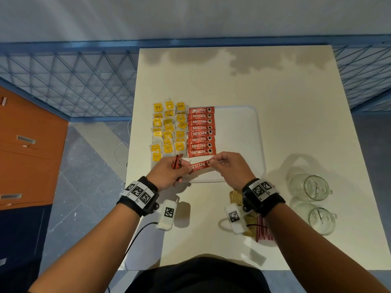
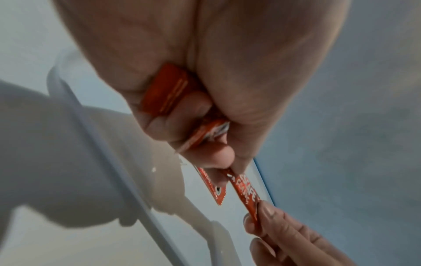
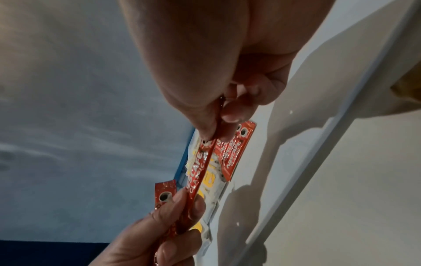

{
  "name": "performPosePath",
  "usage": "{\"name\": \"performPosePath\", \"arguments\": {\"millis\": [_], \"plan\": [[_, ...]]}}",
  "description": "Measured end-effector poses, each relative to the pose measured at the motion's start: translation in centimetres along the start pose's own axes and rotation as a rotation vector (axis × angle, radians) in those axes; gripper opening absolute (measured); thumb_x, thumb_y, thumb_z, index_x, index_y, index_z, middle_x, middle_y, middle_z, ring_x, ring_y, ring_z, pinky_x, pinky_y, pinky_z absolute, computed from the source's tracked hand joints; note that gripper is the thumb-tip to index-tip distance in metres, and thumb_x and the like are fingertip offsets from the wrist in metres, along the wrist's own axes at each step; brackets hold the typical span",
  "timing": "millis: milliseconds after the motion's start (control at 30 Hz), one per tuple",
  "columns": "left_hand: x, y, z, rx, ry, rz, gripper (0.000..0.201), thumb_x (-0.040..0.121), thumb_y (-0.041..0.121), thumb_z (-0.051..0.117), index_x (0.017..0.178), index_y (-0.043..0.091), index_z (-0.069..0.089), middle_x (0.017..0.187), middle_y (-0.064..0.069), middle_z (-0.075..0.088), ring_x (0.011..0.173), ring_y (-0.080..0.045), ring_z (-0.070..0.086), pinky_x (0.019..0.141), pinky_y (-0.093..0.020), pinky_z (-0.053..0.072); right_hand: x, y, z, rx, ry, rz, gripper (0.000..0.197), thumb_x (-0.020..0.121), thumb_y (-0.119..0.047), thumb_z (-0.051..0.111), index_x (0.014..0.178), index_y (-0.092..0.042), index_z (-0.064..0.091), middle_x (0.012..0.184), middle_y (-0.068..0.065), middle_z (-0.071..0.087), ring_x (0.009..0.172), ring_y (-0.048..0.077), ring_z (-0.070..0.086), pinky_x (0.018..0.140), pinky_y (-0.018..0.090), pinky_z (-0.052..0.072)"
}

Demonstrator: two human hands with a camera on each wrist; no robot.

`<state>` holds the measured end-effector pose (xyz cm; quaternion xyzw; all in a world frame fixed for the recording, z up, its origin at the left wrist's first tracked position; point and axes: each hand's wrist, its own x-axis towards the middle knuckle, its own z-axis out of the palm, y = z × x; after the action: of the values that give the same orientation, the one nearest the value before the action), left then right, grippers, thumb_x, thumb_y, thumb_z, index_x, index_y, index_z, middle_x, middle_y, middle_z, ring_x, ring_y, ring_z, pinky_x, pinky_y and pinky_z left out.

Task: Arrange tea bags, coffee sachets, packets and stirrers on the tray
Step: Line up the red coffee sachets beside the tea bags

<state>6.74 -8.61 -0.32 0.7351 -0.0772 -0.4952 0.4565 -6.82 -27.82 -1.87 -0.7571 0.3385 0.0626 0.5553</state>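
Held sachet: red coffee sachet (image 1: 200, 166), narrow, with white lettering and a cup emblem at its right end.
Left hand (image 1: 169, 174): pinches the sachet's left end; further red sachets (image 1: 176, 162) are clamped in the curled fingers.
Right hand (image 1: 232, 169): thumb and fingertips pinch the right end.
Orientation: long axis runs left to right, right end tilted slightly far.
Location: above the near edge of the white tray (image 1: 239, 132), just near the row of coffee sachets (image 1: 201, 132).
Tea bags (image 1: 168, 132): yellow-tagged, in columns left of that row.
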Motion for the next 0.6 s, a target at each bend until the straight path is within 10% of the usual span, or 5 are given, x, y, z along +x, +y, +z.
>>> {"name": "performPosePath", "arguments": {"millis": [600], "plan": [[3.4,0.2,2.0,0.422,0.375,0.003,0.029,0.083,0.021,0.071,0.059,0.019,0.055,0.056,0.004,0.054,0.054,-0.015,0.048,0.05,-0.026,0.033,2.5,0.6,1.0,-0.241,0.131,0.097,0.022,0.094,-0.039,0.07,0.076,-0.027,0.068,0.076,-0.014,0.071,0.074,0.013,0.07,0.077,0.042,0.062]]}}
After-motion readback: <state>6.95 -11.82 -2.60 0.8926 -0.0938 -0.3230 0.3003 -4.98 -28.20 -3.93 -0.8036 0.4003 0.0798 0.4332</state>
